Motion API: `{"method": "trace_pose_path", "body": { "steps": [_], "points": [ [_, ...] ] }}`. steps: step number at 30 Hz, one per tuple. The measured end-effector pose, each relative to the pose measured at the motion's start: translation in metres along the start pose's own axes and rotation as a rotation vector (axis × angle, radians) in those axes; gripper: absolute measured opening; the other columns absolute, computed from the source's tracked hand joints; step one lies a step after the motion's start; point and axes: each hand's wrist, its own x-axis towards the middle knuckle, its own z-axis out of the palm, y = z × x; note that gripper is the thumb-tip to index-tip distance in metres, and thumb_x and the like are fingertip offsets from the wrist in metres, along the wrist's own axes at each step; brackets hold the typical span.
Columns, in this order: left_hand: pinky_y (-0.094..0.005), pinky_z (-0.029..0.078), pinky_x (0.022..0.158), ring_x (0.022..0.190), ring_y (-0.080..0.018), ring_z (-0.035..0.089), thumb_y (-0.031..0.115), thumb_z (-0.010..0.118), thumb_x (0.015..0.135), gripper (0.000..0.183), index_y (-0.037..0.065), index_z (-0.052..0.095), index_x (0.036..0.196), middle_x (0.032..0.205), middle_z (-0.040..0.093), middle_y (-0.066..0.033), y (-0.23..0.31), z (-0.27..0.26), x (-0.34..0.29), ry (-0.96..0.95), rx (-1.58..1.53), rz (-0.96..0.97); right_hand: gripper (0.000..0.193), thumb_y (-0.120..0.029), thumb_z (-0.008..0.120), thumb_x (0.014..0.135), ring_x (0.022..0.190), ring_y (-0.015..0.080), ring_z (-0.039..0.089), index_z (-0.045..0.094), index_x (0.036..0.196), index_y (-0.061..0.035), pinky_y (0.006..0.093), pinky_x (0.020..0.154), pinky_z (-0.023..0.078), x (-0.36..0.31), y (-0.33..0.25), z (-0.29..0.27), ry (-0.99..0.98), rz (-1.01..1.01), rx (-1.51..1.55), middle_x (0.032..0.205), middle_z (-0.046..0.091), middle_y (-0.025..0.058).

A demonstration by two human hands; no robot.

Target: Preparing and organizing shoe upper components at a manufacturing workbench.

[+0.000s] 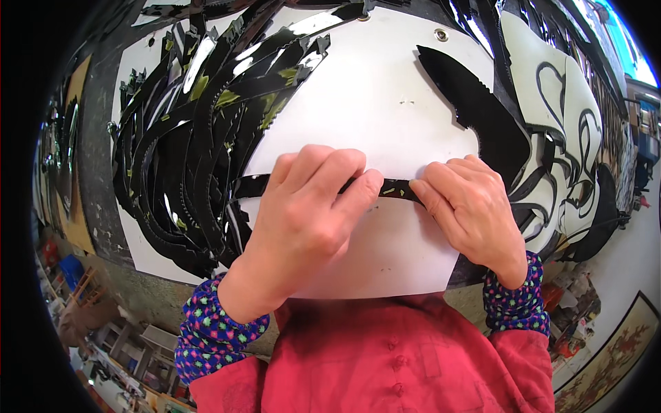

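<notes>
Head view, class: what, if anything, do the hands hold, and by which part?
A narrow black strip: the left hand holds its left part, the right hand its right part.

Left hand and right hand hold a black strip

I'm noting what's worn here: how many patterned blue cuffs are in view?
2: the left cuff is just below the left hand, and the right cuff just below the right hand.
</notes>
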Motion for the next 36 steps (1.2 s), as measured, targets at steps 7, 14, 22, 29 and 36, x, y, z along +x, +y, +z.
{"method": "trace_pose_path", "body": {
  "steps": [7,14,22,29,36],
  "points": [
    [-0.0360,0.052,0.083,0.100,-0.0253,0.061,-0.002,0.069,0.076,0.041,0.001,0.071,0.116,0.113,0.065,-0.0101,0.022,-0.002,-0.014,-0.049,0.137,-0.030,0.021,-0.016,0.063,0.095,0.062,0.0333,0.051,0.058,0.080,-0.0029,0.0417,0.065,0.040,0.000,-0.003,-0.004,-0.041,0.052,0.028,0.063,0.050,0.0131],
    [-0.0346,0.054,0.091,0.109,-0.0232,0.059,0.006,0.065,0.083,0.047,0.010,0.070,0.129,0.128,0.063,-0.0087,0.027,-0.001,-0.030,-0.069,0.215,-0.036,0.021,-0.016,0.063,0.095,0.063,0.0333,0.053,0.058,0.080,-0.0030,0.0420,0.066,0.041,0.000,-0.004,-0.006,-0.025,0.055,0.021,0.064,0.051,0.0130],
    [-0.0343,0.049,0.096,0.117,-0.0210,0.053,0.012,0.058,0.091,0.049,0.026,0.067,0.137,0.134,0.058,-0.0067,0.034,0.005,-0.038,-0.092,0.328,-0.048,0.017,-0.014,0.064,0.093,0.063,0.0320,0.055,0.059,0.080,-0.0038,0.0418,0.066,0.042,0.000,-0.005,-0.004,-0.016,0.052,0.015,0.064,0.054,0.0120],
    [-0.0338,0.048,0.094,0.114,-0.0205,0.053,0.010,0.061,0.090,0.051,0.027,0.067,0.137,0.123,0.058,-0.0045,0.042,0.015,-0.036,-0.049,0.477,-0.059,0.017,-0.013,0.064,0.092,0.064,0.0306,0.057,0.057,0.078,-0.0050,0.0423,0.065,0.043,0.000,-0.009,-0.006,-0.035,0.058,-0.006,0.065,0.058,0.0111],
    [-0.0359,0.045,0.098,0.118,-0.0227,0.049,0.012,0.056,0.093,0.053,0.028,0.061,0.144,0.135,0.051,-0.0062,0.043,0.017,-0.038,-0.097,0.525,-0.059,0.018,-0.012,0.065,0.091,0.063,0.0306,0.057,0.056,0.077,-0.0051,0.0421,0.065,0.042,0.001,-0.011,-0.006,-0.031,0.056,-0.017,0.064,0.057,0.0109]
  ]
}}
